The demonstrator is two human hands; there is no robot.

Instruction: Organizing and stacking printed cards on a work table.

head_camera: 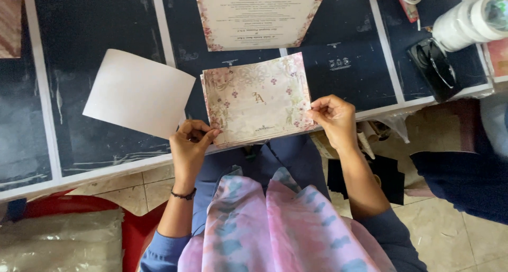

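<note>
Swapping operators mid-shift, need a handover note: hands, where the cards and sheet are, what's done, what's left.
Left hand: grips the lower left corner of the floral card stack, and also seems to pinch the corner of the blank white sheet.
Right hand: pinches the stack's right edge.
The stack is squared up and held over the near edge of the dark table. A second pile of bordered printed cards lies further back. Tape rolls sit far right.
Done: stack gathered and aligned in both hands.
Left: the stack is not yet set down; the white sheet is loose and unplaced.
</note>
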